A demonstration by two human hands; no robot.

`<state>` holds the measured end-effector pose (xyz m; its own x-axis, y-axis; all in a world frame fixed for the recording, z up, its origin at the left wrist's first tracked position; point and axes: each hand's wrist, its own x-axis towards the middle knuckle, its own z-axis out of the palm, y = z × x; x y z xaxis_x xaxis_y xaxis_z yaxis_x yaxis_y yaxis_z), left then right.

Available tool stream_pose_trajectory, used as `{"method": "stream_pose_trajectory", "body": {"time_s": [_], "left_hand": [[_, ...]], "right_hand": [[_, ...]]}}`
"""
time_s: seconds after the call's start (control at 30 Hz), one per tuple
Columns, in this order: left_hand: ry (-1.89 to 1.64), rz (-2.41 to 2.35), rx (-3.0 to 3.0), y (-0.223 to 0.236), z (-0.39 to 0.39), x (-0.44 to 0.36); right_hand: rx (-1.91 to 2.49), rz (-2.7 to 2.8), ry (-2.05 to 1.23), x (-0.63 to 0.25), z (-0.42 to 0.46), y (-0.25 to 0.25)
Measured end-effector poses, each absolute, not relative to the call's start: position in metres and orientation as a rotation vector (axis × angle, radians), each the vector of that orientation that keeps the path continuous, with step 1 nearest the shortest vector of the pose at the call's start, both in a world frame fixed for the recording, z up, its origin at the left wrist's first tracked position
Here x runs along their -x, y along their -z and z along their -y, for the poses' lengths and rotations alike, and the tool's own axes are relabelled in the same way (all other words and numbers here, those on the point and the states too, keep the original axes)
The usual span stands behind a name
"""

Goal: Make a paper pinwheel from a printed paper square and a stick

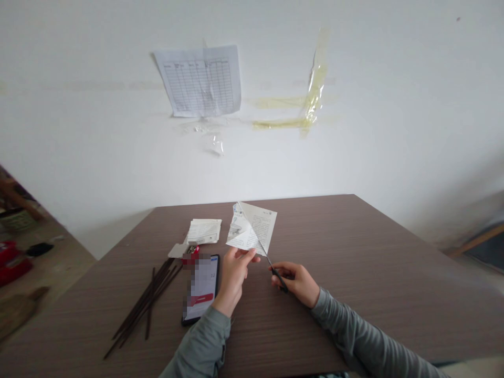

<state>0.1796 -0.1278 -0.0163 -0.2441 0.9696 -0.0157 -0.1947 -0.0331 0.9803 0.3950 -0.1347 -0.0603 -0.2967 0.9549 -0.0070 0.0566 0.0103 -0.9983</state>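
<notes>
My left hand pinches the lower edge of a square sheet of printed paper, holding it up over the table. In my right hand is a pair of scissors with dark handles, my fingers closed round them. The blades reach up and left into the paper from its lower corner, along a diagonal line that runs toward the top left. How far the paper is cut through I cannot make out. Left of that line the paper shows a printed picture; right of it are rows of text.
Left of my hands a phone lies on the brown table. Beyond it are a stack of paper pieces and a small red item. Several thin dark sticks lie farther left. The white wall borders the table's back edge.
</notes>
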Motion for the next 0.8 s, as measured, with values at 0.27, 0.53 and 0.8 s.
{"method": "stream_pose_trajectory", "body": {"time_s": [0.27,0.53,0.8], "left_hand": [[-1.463,-1.226,-0.929,0.0152,0.1288,-0.1813],[-1.462,-1.226,-0.924,0.0156,0.1278,-0.1816],[-1.463,-1.249,-0.92,0.016,0.1282,-0.1818]], "right_hand": [[1.104,1.516,-1.361,-0.3951,0.1341,0.0589],[1.126,1.506,-1.35,-0.3938,0.1345,0.0583],[1.117,1.508,-1.365,-0.3948,0.1347,0.0577]]}}
